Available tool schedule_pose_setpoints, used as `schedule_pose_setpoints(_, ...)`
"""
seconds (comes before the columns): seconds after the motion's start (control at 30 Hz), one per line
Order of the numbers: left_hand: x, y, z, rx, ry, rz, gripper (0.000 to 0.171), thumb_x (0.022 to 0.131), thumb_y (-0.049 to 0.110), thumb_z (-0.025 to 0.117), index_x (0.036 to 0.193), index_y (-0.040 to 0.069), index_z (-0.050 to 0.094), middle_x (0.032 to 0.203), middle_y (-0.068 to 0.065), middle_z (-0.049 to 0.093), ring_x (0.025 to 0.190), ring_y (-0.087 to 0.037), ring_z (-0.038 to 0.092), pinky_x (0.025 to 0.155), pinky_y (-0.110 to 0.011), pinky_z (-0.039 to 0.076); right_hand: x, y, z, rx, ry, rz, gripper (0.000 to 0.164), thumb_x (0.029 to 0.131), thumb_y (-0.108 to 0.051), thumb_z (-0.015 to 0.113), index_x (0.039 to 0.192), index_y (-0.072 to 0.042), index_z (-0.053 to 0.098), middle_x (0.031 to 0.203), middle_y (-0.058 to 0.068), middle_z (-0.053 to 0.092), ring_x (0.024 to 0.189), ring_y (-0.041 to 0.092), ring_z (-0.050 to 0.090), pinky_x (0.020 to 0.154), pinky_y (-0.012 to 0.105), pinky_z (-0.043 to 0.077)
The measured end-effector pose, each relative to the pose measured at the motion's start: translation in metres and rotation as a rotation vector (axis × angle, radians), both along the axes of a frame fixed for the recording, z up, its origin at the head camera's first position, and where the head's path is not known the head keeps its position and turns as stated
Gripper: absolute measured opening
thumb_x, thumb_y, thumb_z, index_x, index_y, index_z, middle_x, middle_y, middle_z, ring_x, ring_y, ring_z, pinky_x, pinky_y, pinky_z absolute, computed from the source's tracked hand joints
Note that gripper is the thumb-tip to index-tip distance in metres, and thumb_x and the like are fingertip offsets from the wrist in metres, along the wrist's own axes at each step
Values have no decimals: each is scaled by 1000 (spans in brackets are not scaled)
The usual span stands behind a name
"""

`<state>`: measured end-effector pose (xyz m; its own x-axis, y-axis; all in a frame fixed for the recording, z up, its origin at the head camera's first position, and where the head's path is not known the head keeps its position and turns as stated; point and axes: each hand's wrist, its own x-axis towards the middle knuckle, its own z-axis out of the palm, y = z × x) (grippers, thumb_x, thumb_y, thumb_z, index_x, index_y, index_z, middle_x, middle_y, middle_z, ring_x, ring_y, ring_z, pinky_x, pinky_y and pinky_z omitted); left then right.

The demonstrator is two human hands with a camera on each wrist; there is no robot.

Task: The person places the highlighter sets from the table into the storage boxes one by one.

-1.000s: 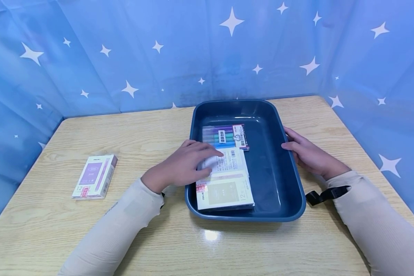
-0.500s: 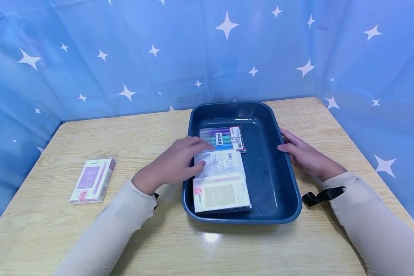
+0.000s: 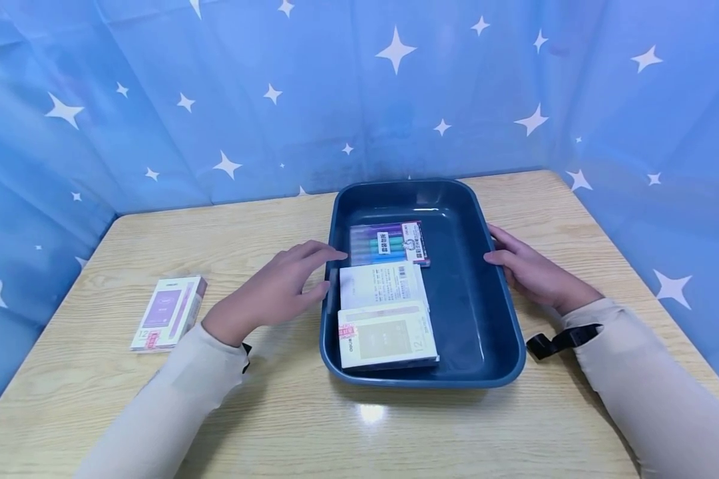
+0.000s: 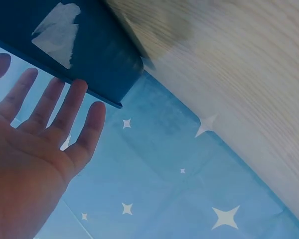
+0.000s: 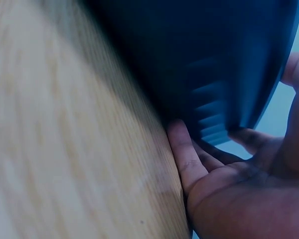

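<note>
A dark blue plastic tray (image 3: 470, 293) stands on the table, its outer wall filling much of the right wrist view. My right hand (image 3: 536, 274) holds its right side, thumb over the rim and fingers against the outer wall. At the left rim, my left hand (image 3: 272, 289) is spread with nothing in its grasp, fingertips right by the edge. Inside along the tray's left side lie a clear pack of coloured pens (image 3: 389, 244), a white box with small print and a barcode (image 3: 380, 285), and a white box with a beige panel (image 3: 386, 336) at the front.
Another white box with a purple panel (image 3: 166, 311) lies on the wooden table (image 3: 263, 412), left of my left forearm. A blue curtain with white stars (image 3: 311, 66) hangs along the table's back and sides. A black strap (image 3: 560, 340) sits at my right wrist.
My left hand has drawn back leftward from over the boxes in the tray to its left rim. The right hand keeps its hold, and the tray's contents lie as before.
</note>
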<state>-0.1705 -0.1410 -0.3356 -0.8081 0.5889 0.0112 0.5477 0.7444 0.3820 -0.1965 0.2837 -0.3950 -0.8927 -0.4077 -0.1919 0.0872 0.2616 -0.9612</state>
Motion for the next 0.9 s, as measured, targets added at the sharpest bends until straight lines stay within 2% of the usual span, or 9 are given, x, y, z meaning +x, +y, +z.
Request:
schedule_pose_setpoints(0.13, 0, -2, -1, -6, 7, -5, 44, 102, 26, 53, 146, 25, 50, 149, -3, 47, 130, -26, 54, 108, -49, 44, 0, 1, -1, 5, 0, 4, 66, 108, -28, 40, 162, -24, 2, 145, 7, 42, 101, 3, 59, 86, 19, 50)
schedule_pose_setpoints(0.3, 1, -4, 1, -21, 8, -1, 45, 103, 28, 52, 147, 26, 49, 149, -3, 48, 131, -26, 53, 108, -50, 43, 0, 1, -1, 13, -5, 15, 67, 108, -29, 39, 162, -25, -1, 162, 19, 22, 113, -3, 53, 90, 15, 48)
schedule_pose_setpoints(0.53, 3, -11, 4, -68, -1, 35, 48, 102, 26, 54, 149, 28, 47, 147, -4, 52, 134, -29, 52, 110, -54, 41, -1, 0, -1, 25, -8, 22, 68, 108, -31, 40, 162, -26, -2, 166, 18, 14, 120, -3, 47, 92, 12, 44)
schedule_pose_setpoints(0.63, 3, -20, 3, -87, -7, 50, 48, 102, 27, 54, 149, 26, 47, 147, -5, 52, 135, -31, 51, 110, -56, 40, 0, 0, 0, 24, -13, 22, 69, 108, -32, 40, 162, -26, -2, 166, 17, 14, 129, 5, 43, 93, 11, 43)
schedule_pose_setpoints(0.77, 6, -37, 3, -97, -10, 86, 47, 102, 28, 53, 148, 22, 47, 146, -8, 52, 136, -35, 49, 111, -59, 36, 1, -1, 1, 28, -15, 24, 69, 108, -33, 41, 162, -26, -2, 167, 15, 11, 143, 24, 32, 94, 10, 40)
schedule_pose_setpoints(0.9, 9, -56, 3, -116, -15, 148, 48, 102, 28, 53, 150, 21, 46, 147, -10, 51, 137, -38, 46, 111, -62, 33, 1, -1, 1, 25, -18, 28, 70, 108, -33, 41, 162, -27, -3, 168, 15, 10, 147, 34, 25, 94, 11, 40)
